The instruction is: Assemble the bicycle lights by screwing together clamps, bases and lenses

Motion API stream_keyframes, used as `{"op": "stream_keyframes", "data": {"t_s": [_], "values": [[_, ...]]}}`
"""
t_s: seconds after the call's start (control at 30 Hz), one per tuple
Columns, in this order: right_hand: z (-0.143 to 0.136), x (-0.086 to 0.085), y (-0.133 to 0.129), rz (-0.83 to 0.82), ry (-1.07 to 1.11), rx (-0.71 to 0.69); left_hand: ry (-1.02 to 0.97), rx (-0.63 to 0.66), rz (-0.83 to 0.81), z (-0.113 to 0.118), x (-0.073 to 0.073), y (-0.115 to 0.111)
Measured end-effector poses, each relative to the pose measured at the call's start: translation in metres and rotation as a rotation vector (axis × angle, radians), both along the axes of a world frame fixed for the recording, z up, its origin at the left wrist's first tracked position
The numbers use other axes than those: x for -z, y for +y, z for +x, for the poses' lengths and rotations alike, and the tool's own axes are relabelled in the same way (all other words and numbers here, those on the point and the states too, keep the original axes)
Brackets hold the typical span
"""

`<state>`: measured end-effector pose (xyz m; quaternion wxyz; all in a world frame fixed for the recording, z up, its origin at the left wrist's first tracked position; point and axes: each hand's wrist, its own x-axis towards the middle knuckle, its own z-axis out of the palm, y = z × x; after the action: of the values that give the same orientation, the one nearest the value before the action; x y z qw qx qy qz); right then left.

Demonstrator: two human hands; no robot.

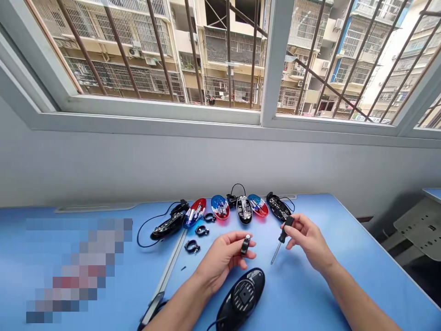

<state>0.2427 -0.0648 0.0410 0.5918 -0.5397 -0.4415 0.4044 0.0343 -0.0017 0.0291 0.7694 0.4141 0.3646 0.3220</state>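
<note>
Pinched in the fingers of my left hand [225, 255] is a small black clamp [245, 244] with a metal screw end at its top. My right hand [308, 239] grips a black-handled screwdriver [283, 232], its metal shaft pointing down and to the left, apart from the clamp. Below my left hand, a black oval device [241, 299] lies on the blue table, a round slotted part with a square centre facing up. Three black ring clamps [192, 246] rest left of my left hand, near a tiny dark piece [183, 268].
Along the table's back lie red-and-blue oval covers [220, 207], an open oval housing [244, 209] and black cabled units [278, 207]. A metal strip [168, 266] crosses the blue table [310, 294]. Behind stand a wall and barred window; a pixelated patch covers the left.
</note>
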Motion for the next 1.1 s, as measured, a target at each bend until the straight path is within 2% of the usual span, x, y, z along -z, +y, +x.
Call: {"op": "stream_keyframes", "data": {"t_s": [0.3, 0.4, 0.57, 0.67, 0.93, 1.1], "values": [[-0.004, 0.003, -0.001, 0.253, 0.041, 0.197, 0.021, 0.02, 0.002, 0.001, 0.005, 0.002], [-0.012, -0.01, 0.002, 0.319, 0.0, 0.19, -0.01, 0.031, -0.015, 0.001, 0.003, 0.001], [-0.036, -0.043, 0.012, 0.379, -0.176, 0.038, -0.099, 0.067, -0.007, -0.002, -0.002, 0.0], [-0.049, -0.053, 0.02, 0.421, -0.207, 0.012, -0.096, 0.045, 0.011, -0.002, -0.001, 0.0], [-0.053, -0.032, 0.027, 0.481, -0.34, 0.057, -0.12, 0.032, 0.01, 0.001, 0.008, 0.003], [-0.05, -0.031, 0.024, 0.571, -0.445, 0.056, -0.117, 0.082, -0.004, 0.001, 0.008, 0.005]]}}
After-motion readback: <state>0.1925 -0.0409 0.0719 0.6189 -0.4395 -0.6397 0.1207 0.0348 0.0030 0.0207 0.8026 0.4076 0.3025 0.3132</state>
